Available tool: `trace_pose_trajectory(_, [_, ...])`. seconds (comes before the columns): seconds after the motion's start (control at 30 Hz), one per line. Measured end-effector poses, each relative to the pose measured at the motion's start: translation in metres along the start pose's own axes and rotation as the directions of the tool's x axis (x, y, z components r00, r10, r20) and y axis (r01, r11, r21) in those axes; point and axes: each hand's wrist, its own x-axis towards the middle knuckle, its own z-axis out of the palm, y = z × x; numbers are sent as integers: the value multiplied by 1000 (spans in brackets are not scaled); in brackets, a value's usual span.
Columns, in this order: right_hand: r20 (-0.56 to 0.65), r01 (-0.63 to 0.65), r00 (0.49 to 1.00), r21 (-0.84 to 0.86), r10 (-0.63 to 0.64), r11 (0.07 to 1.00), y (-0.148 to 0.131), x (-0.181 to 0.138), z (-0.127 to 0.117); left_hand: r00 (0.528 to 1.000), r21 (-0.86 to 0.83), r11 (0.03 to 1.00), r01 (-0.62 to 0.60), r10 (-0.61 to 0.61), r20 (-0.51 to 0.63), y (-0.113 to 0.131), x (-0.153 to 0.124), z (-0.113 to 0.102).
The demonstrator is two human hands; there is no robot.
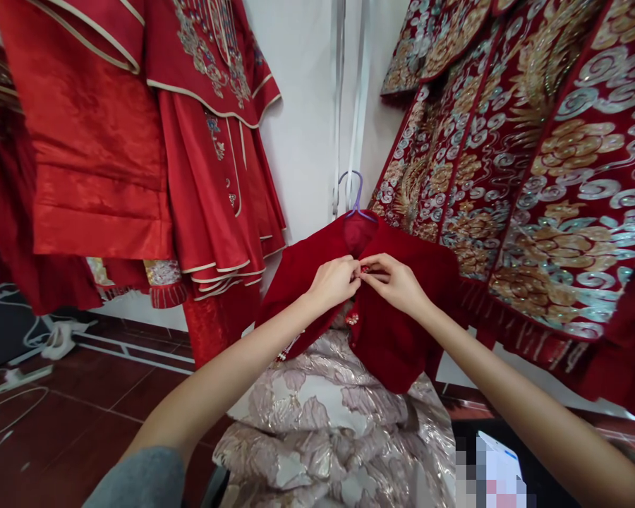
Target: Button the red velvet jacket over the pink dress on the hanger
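A short dark red jacket (396, 346) hangs on a purple hanger (356, 194) in front of me, over a pale shiny dress (317, 402) with a raised flower pattern. At the jacket's neckline my left hand (337, 279) is closed, its fingertips pinching the front edge. Opposite it, fingertips touching or nearly so, my right hand (394, 281) pinches a small red fastening (365, 269) with thumb and forefinger. Lower on the front opening, a beaded ornament (352, 319) hangs loose. The exact grip between the fingertips is partly hidden.
Red garments (212, 183) with cream piping hang at the left. An embroidered dark red gown (529, 183) hangs at the right. A white metal rack bar (132, 353) runs low, near a pale shoe (59, 340) and white cables (15, 395). A blurred phone-like screen (500, 466) lies lower right.
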Motion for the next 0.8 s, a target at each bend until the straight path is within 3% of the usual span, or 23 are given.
trace_pose_trajectory(0.17, [-14, 33, 999, 16, -33, 999, 3, -5, 9, 995, -47, 994, 95, -96, -20, -2, -2, 5])
trace_pose_trajectory(0.3, [-99, 17, 995, 78, -9, 997, 6, -14, 18, 965, -322, 913, 250, -261, 9, -17, -2, 17])
trace_pose_trajectory(0.37, [-177, -1, 984, 130, 24, 991, 8, -24, 26, 918, -524, 769, 366, -390, 68, -22, -6, 28])
trace_pose_trajectory(0.43, [-243, -20, 968, 186, 65, 982, 10, -40, 41, 854, -719, 549, 427, -505, 123, -20, -16, 43])
trace_pose_trajectory(0.5, [-278, -44, 954, 236, 111, 971, 13, -59, 60, 808, -873, 316, 372, -573, 137, -13, -31, 60])
trace_pose_trajectory(0.57, [-296, -73, 942, 279, 159, 957, 18, -77, 82, 782, -946, 160, 284, -609, 132, -3, -48, 77])
trace_pose_trajectory(0.7, [-401, -202, 864, 279, 305, 939, 30, -96, 110, 812, -946, 160, 283, -564, 148, 8, -75, 103])
trace_pose_trajectory(0.8, [-463, -235, 812, 295, 354, 926, 27, -95, 107, 812, -960, 4, 280, -535, 235, 4, -86, 115])
